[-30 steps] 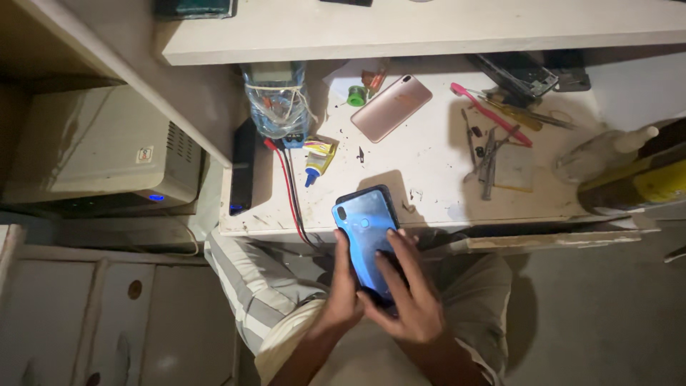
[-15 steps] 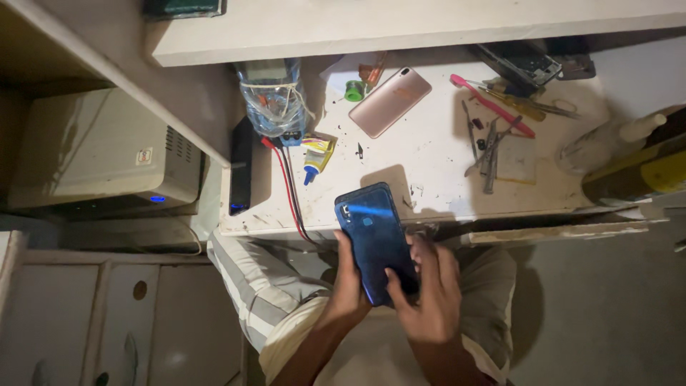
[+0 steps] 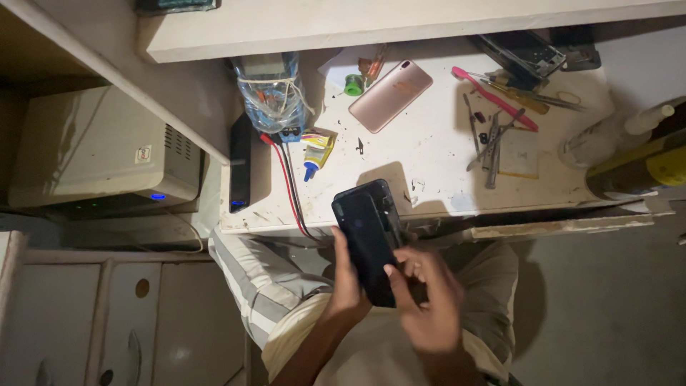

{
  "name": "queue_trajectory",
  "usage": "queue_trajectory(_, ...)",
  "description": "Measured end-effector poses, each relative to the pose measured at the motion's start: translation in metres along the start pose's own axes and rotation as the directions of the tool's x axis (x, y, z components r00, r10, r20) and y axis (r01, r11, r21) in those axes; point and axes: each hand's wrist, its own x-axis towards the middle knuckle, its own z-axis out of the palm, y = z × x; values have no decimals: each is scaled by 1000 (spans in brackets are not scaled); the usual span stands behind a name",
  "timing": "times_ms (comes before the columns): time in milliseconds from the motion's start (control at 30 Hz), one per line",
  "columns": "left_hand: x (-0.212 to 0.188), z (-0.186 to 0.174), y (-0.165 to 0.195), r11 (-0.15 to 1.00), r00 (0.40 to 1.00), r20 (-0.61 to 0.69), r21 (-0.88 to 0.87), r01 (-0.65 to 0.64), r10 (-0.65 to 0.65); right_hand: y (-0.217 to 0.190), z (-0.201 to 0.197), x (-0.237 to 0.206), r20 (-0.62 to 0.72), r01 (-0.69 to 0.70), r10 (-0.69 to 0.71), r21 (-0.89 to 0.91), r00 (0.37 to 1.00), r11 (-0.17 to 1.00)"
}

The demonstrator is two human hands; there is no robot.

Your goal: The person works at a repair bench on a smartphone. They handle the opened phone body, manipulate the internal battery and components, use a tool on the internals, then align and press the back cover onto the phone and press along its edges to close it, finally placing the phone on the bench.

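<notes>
Dark phone (image 3: 368, 239), back side up, held over the lap just off the near edge of the white worktable (image 3: 436, 154), its top end overlapping that edge. Left hand (image 3: 344, 286) wrapped around the phone's left side and lower end — closed on it, thumb along the edge. Right hand (image 3: 427, 300) on the phone's right side, fingers (image 3: 397, 280) curled with tips touching the dark back near its lower half; gripping or only pressing, cannot tell.

Beyond the phone, further onto the table: a rose-gold phone (image 3: 391, 86) lying back up, tilted, well apart from the dark one. Left of the dark phone, a red and black pair of wires (image 3: 289, 182) running from the table edge up to a clear plastic bottle (image 3: 271, 93) stuffed with small parts. Small yellow glue tube (image 3: 316, 151) just beside those wires. Green roll (image 3: 353, 86) next to the rose-gold phone.

Right of the dark phone — a pink toothbrush (image 3: 493, 96), tweezers (image 3: 491, 143) and other thin metal tools in a loose heap, a yellow-handled screwdriver (image 3: 518, 96) near them. Far right, a white squeeze bottle (image 3: 614, 136) lying beside a dark bottle with a yellow label (image 3: 639, 171). Far left of the phone, under the shelf, a beige box (image 3: 93, 154) with a blue light.
</notes>
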Motion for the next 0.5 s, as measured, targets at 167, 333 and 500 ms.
queue_trajectory(167,-1,3,0,1000,1000,-17,6,-26,26,-2,-1,0,6,16,-17,9,1000,1000)
queue_trajectory(333,-6,13,8,999,1000,-7,-31,-13,13,0,-1,2,-5,9,-8,87,1000,996)
queue_trajectory(500,-13,18,14,1000,1000,7,-25,14,-14,1,-2,2,-18,-4,5,27,1000,1000)
